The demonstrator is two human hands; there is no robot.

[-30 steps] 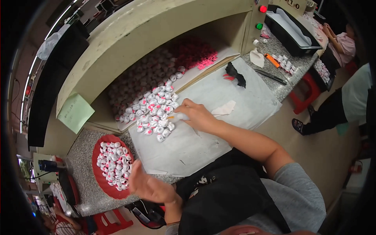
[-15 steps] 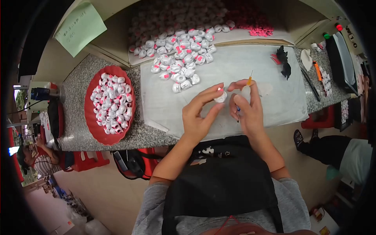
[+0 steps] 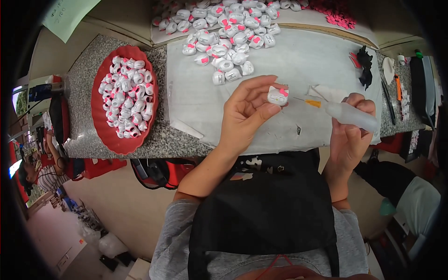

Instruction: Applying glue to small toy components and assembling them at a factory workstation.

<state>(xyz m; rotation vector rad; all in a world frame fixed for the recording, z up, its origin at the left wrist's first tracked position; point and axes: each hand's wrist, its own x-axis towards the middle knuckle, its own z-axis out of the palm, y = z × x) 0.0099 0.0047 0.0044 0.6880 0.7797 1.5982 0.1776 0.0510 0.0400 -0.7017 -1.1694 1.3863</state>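
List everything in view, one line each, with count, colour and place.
small figure: one, white with a pink bow, pinched in the left hand's fingertips
squeeze bottle: one, clear with an orange nozzle, held in the right hand, tip pointing at the figure
loose figures: many, white and pink, heaped at the far side of the sheet
red tray: one, oval, on the left of the counter, filled with more white figures
white sheet: one, spread over the counter
granite counter: one, speckled grey
black clip: one, on the sheet's far right
green paper: one, top left
left hand: one, over the sheet
right hand: one, at the sheet's right edge
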